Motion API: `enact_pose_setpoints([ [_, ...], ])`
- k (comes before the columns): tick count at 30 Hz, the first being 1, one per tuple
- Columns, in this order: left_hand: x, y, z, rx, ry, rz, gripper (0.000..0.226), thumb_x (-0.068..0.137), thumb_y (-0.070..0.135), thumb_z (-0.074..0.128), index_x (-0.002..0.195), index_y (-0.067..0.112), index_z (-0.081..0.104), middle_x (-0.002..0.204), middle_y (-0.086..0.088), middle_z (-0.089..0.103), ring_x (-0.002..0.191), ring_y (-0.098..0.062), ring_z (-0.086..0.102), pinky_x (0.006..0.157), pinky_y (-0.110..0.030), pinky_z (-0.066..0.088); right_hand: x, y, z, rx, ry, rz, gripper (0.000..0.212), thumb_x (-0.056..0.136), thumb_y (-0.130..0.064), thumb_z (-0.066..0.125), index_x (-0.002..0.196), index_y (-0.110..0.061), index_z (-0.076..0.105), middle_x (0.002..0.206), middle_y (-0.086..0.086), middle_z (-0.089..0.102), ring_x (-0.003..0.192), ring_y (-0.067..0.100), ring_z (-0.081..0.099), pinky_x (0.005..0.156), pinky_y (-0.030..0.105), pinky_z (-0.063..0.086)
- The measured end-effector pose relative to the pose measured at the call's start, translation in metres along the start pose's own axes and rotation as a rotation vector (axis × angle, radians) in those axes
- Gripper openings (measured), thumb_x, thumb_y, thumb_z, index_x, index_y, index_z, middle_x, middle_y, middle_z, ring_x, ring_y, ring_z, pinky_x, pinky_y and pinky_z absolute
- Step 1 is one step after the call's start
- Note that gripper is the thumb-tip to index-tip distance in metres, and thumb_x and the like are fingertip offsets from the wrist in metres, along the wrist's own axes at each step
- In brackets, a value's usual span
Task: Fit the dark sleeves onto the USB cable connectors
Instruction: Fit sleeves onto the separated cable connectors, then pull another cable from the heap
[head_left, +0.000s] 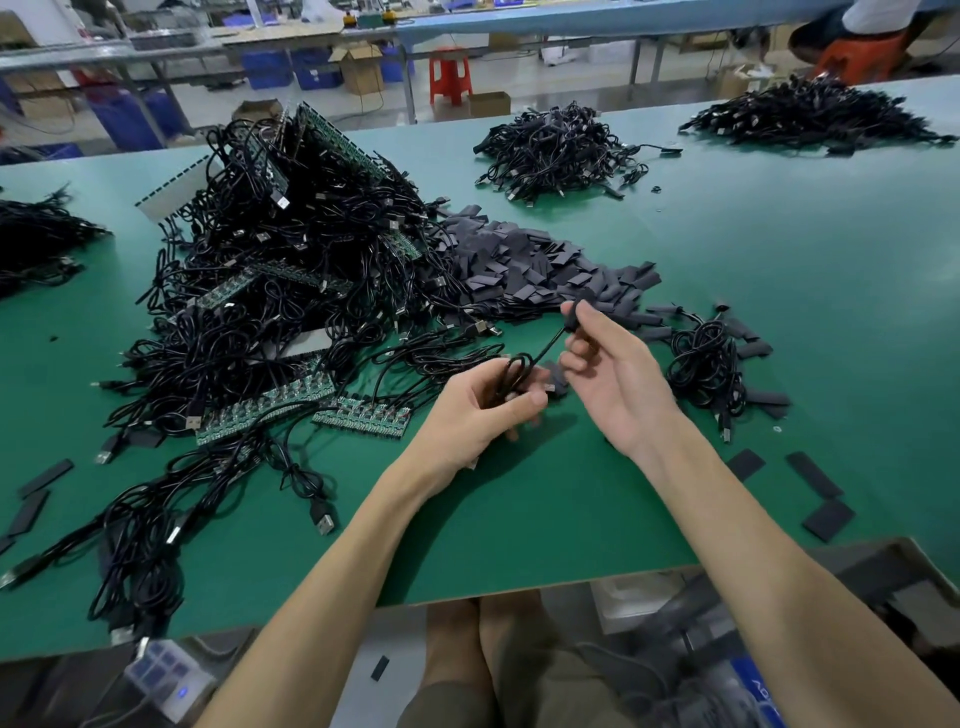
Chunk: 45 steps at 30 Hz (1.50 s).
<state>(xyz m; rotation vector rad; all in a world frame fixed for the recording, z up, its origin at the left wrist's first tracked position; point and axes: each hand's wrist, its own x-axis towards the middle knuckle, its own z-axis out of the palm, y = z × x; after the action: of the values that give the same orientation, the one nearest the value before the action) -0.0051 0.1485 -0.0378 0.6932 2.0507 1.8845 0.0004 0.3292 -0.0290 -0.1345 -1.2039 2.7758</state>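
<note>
Black, thin USB cable (545, 349) spans between both hands, held above the green table mat (779, 291) near its front edge. Left hand (467, 410): fingers curled round a small coiled loop of this cable, thumb on top. Right hand (618, 379): thumb and forefinger pinch a short dark sleeve (571, 318) at the cable's raised end, other fingers loosely bent. Whether the sleeve sits fully over the connector cannot be told. Just behind the hands, a heap of flat dark grey sleeves (530, 260) lies on the mat. Left of the heap and touching it, a large tangle of black cables with green circuit-board strips (291, 260). Right of the right hand, a small coiled cable bundle (701, 364) among scattered sleeves. A few loose flat sleeves (813, 475) lie on the mat near the right forearm. Further back, a centre cable pile (550, 150) and a far-right cable pile (815, 111); a far-left cable pile (36, 239) at the mat's edge.
</note>
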Motion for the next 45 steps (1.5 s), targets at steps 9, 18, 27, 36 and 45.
enact_pose_setpoints([
  [9,-0.001,0.004,0.004,0.194,0.101,0.005,0.028,0.107,0.023,0.052,0.103,0.021,0.079,0.082,-0.005,0.054,0.069,-0.018,0.046,0.067,-0.03,0.036,0.003,0.0,-0.003,0.11,0.046,0.026,0.02,0.084,-0.024,0.076,0.096,-0.008,0.078,0.073,-0.005,0.054,0.061,0.006,0.046,0.053,0.018,0.038],
  [18,0.022,0.039,0.019,-0.046,0.068,-0.049,0.033,0.104,0.031,0.058,0.088,0.008,0.076,0.06,-0.007,0.046,0.053,-0.017,0.038,0.05,-0.029,0.026,0.002,0.011,0.003,-0.137,0.077,0.014,0.018,0.102,-0.013,0.057,0.108,-0.001,0.07,0.08,0.004,0.064,0.067,0.015,0.055,0.062,0.028,0.052],
  [27,0.086,0.078,0.085,0.127,-0.084,-0.136,0.041,0.105,0.043,0.053,0.098,0.005,0.067,0.083,-0.005,0.074,0.079,-0.03,0.077,0.073,-0.041,0.062,-0.002,0.009,0.006,-0.335,0.064,0.061,0.036,0.11,-0.008,0.023,0.129,-0.005,0.053,0.122,0.009,0.064,0.114,0.024,0.054,0.11,0.048,0.04],
  [36,0.035,0.05,0.017,0.418,0.275,0.156,0.023,0.096,0.003,0.061,0.107,0.016,0.077,0.11,-0.004,0.072,0.09,-0.015,0.07,0.085,-0.036,0.057,-0.001,0.015,0.006,-0.375,0.042,-0.02,0.018,0.099,0.001,0.058,0.115,0.0,0.067,0.099,0.013,0.069,0.078,0.019,0.06,0.072,0.03,0.049],
  [45,-0.027,0.043,-0.08,1.121,0.494,-0.262,0.019,0.097,0.026,0.068,0.111,0.013,0.067,0.126,-0.012,0.053,0.115,-0.031,0.053,0.101,-0.051,0.045,-0.003,0.014,0.009,-0.386,0.076,-0.019,0.023,0.098,0.001,0.062,0.121,0.003,0.065,0.092,0.008,0.062,0.075,0.011,0.06,0.067,0.024,0.05],
])
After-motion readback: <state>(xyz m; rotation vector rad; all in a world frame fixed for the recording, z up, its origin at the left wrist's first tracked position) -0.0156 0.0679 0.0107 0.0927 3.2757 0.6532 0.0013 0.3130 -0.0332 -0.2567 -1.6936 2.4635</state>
